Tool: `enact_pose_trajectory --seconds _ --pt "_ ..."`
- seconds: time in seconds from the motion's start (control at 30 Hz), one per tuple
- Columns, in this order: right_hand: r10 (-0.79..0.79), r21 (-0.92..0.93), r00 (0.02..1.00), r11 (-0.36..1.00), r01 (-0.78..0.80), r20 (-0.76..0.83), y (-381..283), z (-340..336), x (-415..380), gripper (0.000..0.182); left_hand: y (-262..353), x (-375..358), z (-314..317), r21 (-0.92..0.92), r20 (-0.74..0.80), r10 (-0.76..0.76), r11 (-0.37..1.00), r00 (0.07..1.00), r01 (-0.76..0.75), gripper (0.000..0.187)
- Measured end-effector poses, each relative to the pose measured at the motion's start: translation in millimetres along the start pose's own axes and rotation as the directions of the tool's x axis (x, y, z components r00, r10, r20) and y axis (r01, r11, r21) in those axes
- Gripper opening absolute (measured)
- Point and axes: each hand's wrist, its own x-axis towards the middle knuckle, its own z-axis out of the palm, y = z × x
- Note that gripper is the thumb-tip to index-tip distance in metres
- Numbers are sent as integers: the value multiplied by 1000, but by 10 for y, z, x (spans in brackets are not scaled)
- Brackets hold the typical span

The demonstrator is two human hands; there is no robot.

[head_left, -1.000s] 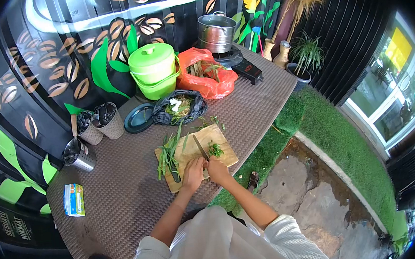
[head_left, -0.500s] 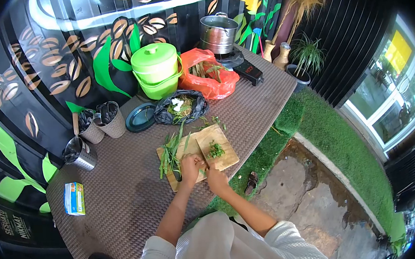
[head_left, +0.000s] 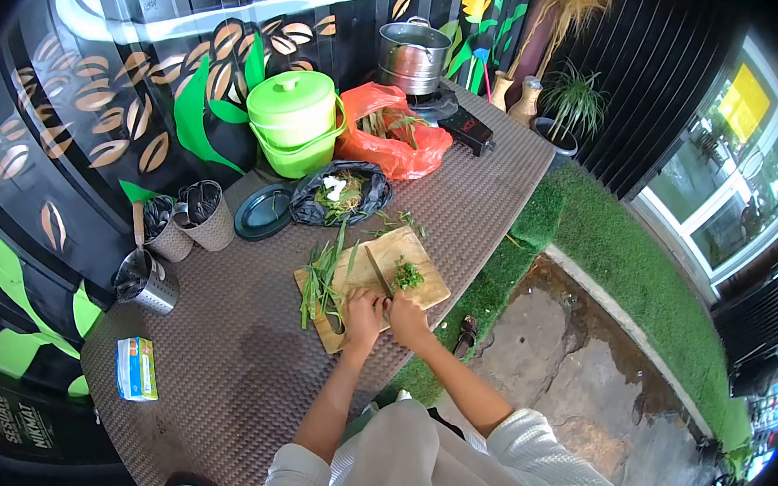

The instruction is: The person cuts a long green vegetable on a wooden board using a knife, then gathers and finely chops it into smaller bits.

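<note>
On the wooden cutting board (head_left: 417, 248), my right hand (head_left: 408, 323) is closed round the handle of a knife (head_left: 377, 268). Its blade points away from me, between my hands and a small heap of chopped greens (head_left: 408, 275). My left hand (head_left: 361, 317) is beside it, fingers curled down on green leaves against the board; the fingertips and most of what they press are hidden. Long green leaves (head_left: 319, 283) lie in a loose pile on the board's left part, by my left hand.
Behind the board are a black plastic bag (head_left: 305, 215) with scraps, a dark plate (head_left: 263, 211), a red plastic bag (head_left: 414, 159) and a green lidded bucket (head_left: 293, 122). A metal pot (head_left: 414, 60) stands far back. Utensil cups (head_left: 210, 223) and a tissue pack (head_left: 135, 369) are left.
The knife blade has turned and shows more plainly beside the chopped greens. Both hands have shifted slightly and stay close together. The view has moved a little.
</note>
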Motion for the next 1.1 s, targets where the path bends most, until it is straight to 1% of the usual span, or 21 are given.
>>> enact_pose_trajectory --seconds 0.07,0.1,0.13,0.17,0.27,0.33,0.37,0.43,0.47,0.5,0.53,0.57,0.6,0.63,0.67,0.7,0.77,0.83,0.9,1.0,1.1 --pt "-54 11 998 998 54 39 25 -86 -1 31 -82 16 25 -27 22 -26 999 999 26 5" --pt "-51 9 998 999 50 36 21 -46 -49 31 -142 14 50 -83 53 -54 995 997 58 5" --pt "-14 9 999 1000 14 36 13 30 -132 33 -154 36 45 -139 83 -79 986 993 90 5" --pt "21 8 999 1000 -21 37 13 88 -165 35 -165 51 45 -145 83 -77 985 994 88 5" --pt "20 14 1000 1000 -20 -12 -56 102 -124 36 -130 47 12 -99 78 -68 992 995 76 6" --pt "-2 21 1000 1000 1 20 -34 50 -37 36 -143 -7 -1 -44 -2 53 998 999 -53 7" --pt "-31 21 998 999 30 46 -28 12 8 37 -141 -8 -3 -44 0 56 997 998 -56 7" --pt "-8 41 1000 999 7 21 -80 74 -137 38 -162 -46 7 -80 15 41 996 999 -39 7" --pt "46 5 999 999 -46 2 -130 114 -210 38 -203 -53 19 -29 -5 97 995 995 -97 9" --pt "97 -30 995 995 -98 -18 -161 125 -246 38 -193 -46 12 -31 -6 97 995 995 -97 9" --pt "97 -32 995 995 -97 -17 -164 100 -199 38 -184 -50 7 -63 -1 81 995 997 -81 14" --pt "97 24 995 995 -97 4 -163 59 -102 39 -179 -57 -2 -92 5 66 994 998 -65 20" --pt "100 82 995 991 -102 26 -143 45 -42 39 -152 -70 -20 -90 9 65 994 998 -64 20" --pt "104 86 994 991 -106 25 -103 24 -21 39 -116 -72 -30 -186 78 -93 977 993 106 24" --pt "69 95 995 993 -75 66 -51 -14 5 40 -86 -56 -45 -268 158 -239 923 958 275 29" --pt "30 103 994 994 -41 105 -47 -61 18 41 -116 -61 -22 -269 160 -235 924 959 271 29" --pt "42 109 996 993 -51 81 -112 -22 -149 41 -181 -79 24 -119 61 -86 989 994 93 32" --pt "142 61 990 988 -143 26 -186 102 -267 39 -152 -62 -27 -146 76 -76 986 994 86 31" --pt "142 51 989 988 -144 33 -194 92 -154 39 -143 -61 -39 -170 96 -67 982 993 83 30" --pt "24 102 999 994 -28 34 -106 26 14 38 -155 -79 -19 -154 113 -95 982 989 112 27" --pt "84 45 996 995 -85 30 -118 69 -141 38 -127 -66 -56 -152 70 -52 986 996 63 23"
